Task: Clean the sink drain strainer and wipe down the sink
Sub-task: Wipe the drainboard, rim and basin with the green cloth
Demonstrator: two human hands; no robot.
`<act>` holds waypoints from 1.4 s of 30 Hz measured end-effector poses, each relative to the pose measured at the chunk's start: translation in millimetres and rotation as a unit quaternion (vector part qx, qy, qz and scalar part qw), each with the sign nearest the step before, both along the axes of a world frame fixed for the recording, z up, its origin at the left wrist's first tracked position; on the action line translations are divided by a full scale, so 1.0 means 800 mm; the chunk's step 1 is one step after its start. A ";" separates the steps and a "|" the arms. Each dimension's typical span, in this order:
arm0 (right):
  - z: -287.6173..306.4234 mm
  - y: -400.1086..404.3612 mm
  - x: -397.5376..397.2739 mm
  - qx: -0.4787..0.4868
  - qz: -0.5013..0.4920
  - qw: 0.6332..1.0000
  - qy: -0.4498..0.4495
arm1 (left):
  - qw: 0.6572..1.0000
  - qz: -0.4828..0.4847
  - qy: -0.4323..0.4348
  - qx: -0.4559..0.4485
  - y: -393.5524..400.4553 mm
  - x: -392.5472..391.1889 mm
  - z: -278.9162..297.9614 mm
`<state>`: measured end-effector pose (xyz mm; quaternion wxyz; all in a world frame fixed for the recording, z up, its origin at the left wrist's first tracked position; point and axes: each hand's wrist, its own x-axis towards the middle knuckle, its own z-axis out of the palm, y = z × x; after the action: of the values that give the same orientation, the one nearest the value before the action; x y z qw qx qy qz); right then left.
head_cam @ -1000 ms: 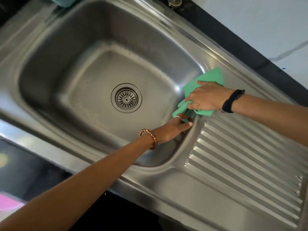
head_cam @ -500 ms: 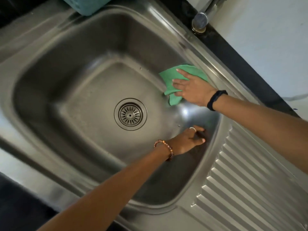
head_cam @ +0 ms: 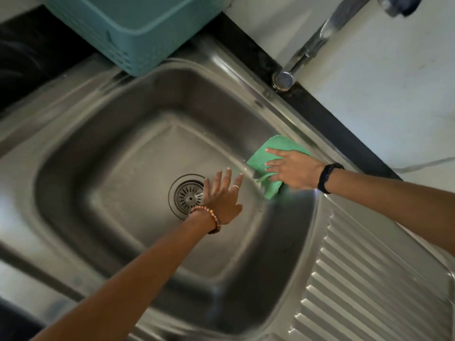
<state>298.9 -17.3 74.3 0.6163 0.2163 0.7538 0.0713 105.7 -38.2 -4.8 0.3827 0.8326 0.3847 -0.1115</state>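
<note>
The stainless steel sink (head_cam: 103, 148) fills the view, its round drain strainer (head_cam: 188, 196) seated in the middle of the basin floor. My right hand (head_cam: 293, 169) presses a green cloth (head_cam: 270, 156) flat against the basin's right inner wall, fingers spread straight. My left hand (head_cam: 221, 193) hovers over the basin just right of the strainer with straight, spread fingers, holding nothing and covering the strainer's right edge.
A teal plastic basket (head_cam: 133, 33) sits at the sink's back rim. A metal tap (head_cam: 302, 55) reaches out from the wall at the back right. The ribbed drainboard (head_cam: 369, 279) lies to the right of the basin. Black counter edge runs behind.
My left hand has left the basin's right wall and moved over toward the strainer, fingers now spread. My right hand keeps the cloth on the right wall. The view has shifted.
</note>
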 end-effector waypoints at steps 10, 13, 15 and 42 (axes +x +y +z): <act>-0.034 0.044 -0.050 0.128 -0.101 0.984 0.075 | 0.952 -0.060 0.193 0.230 0.057 -0.096 0.002; -0.027 0.004 -0.031 0.116 -0.110 0.986 0.049 | 0.915 -0.097 0.280 0.274 0.078 -0.131 0.013; -0.019 -0.016 -0.020 0.090 -0.113 0.989 0.033 | 0.894 -0.095 0.314 0.305 0.090 -0.149 0.022; -0.080 0.180 -0.159 0.100 -0.060 0.993 0.032 | 0.909 -0.123 0.298 0.264 0.120 -0.205 0.043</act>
<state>172.1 126.8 10.5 0.5703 0.3238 0.7479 0.1027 -58.2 58.1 29.7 -0.0003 0.8720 0.3905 -0.2951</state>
